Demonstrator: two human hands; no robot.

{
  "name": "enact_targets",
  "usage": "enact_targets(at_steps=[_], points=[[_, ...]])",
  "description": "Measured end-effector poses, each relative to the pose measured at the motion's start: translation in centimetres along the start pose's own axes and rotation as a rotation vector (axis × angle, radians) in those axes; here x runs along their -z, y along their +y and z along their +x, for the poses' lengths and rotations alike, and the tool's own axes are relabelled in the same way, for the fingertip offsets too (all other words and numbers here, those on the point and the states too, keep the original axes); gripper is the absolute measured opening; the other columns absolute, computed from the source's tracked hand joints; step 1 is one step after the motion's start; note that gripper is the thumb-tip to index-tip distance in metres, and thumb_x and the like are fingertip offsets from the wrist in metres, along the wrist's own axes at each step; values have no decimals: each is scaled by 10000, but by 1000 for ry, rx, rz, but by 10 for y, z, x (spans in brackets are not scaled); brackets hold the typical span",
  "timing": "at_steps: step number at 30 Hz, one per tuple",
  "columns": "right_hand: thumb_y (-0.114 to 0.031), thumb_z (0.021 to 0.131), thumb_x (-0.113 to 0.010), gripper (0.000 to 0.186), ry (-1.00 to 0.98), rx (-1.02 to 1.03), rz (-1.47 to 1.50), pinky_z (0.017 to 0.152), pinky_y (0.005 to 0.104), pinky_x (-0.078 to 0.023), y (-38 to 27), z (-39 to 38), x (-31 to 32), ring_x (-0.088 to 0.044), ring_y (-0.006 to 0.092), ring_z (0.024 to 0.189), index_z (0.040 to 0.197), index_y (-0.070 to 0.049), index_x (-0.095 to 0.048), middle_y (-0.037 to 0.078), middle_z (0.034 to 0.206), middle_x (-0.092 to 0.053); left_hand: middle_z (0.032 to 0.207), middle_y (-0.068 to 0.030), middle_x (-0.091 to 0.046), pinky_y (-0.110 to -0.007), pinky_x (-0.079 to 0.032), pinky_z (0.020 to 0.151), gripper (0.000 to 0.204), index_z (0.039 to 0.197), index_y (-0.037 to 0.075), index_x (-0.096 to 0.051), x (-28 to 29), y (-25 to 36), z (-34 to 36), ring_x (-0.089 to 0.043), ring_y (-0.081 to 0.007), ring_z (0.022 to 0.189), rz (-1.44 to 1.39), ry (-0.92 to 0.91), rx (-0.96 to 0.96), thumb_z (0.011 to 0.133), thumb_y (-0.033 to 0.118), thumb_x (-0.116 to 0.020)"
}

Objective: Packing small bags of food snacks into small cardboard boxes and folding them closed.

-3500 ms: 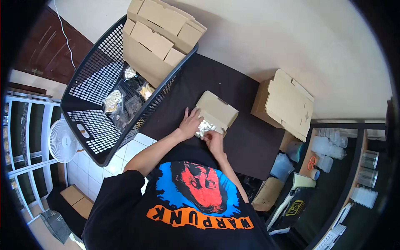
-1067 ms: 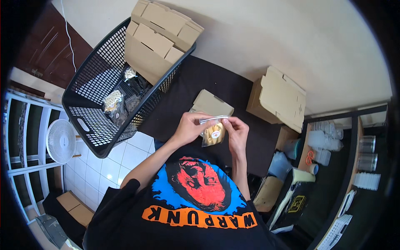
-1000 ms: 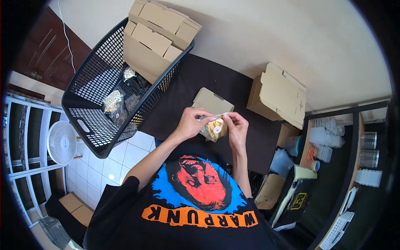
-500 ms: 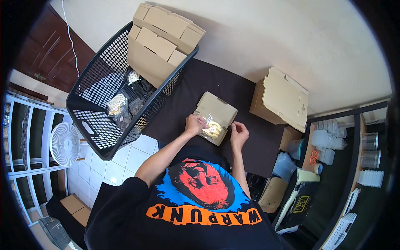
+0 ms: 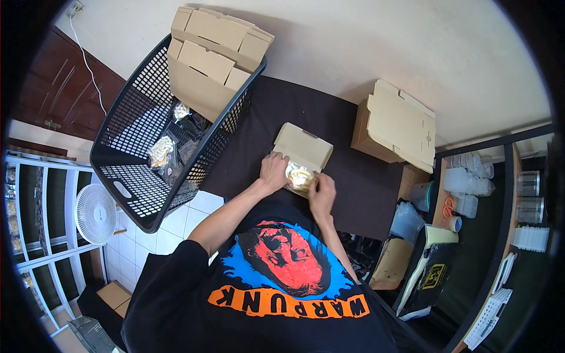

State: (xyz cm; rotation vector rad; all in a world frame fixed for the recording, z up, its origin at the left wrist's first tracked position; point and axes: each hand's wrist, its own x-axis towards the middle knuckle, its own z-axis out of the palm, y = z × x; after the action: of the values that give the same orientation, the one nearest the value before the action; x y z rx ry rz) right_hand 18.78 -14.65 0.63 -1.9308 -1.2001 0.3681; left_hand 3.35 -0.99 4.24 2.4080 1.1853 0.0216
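In front of me on the dark table stands a small open cardboard box [image 5: 304, 145], its lid tilted up on the far side. A clear plastic snack bag [image 5: 300, 177] of pale yellow pieces lies in its near part. My left hand [image 5: 274, 172] is closed at the bag's left edge, beside the box's left side. My right hand [image 5: 322, 193] pinches at the bag's right edge, near the box's right wall. The fingertips of both hands are partly hidden.
A black mesh basket [image 5: 154, 217] at the left holds flat-folded cardboard boxes [image 5: 203, 76] and several snack bags [image 5: 163, 152]. A stack of cardboard boxes [image 5: 400, 120] stands at the table's right. Shelves with plastic containers [image 5: 468, 182] line the right; a white fan [image 5: 96, 214] stands left.
My right hand has moved left from beside the box onto the bag's right edge. My left hand has shifted slightly toward the box's left side. The view has shifted a little.
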Motion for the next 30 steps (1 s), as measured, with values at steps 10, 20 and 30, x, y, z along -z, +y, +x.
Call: enact_targets(at_steps=[10, 20, 30], points=[[35, 880, -536, 729, -577, 352, -322, 1274, 587, -187, 13, -11, -33, -203, 548, 1535, 1587, 8, -357, 404, 1626, -218, 1620, -219, -400, -527, -197, 1286, 741, 1584, 98, -425, -52, -46, -14, -328, -398, 1524, 96, -46, -428, 917, 225, -722], [-11, 933, -545, 528, -541, 350, -224, 1208, 551, -313, 4, -1, -19, -367, 547, 1429, 1457, 33, -493, 399, 1493, -401, 1669, -203, -326, -544, -130, 1303, 713, 1626, 147, -361, -53, -54, -16, -238, -395, 1570, 110, -105, -445, 998, 355, -625], [-206, 855, -793, 282, 186, -395, -60, 779, 447, -576, 61, 89, -13, -748, 340, 826, 985, 39, -737, 212, 865, -751, 1254, -160, -686, -484, -462, 1077, 576, 1310, -16, -597, -9, -49, 61, -599, -395, 1237, -301, 346, 267, 841, 226, -829]])
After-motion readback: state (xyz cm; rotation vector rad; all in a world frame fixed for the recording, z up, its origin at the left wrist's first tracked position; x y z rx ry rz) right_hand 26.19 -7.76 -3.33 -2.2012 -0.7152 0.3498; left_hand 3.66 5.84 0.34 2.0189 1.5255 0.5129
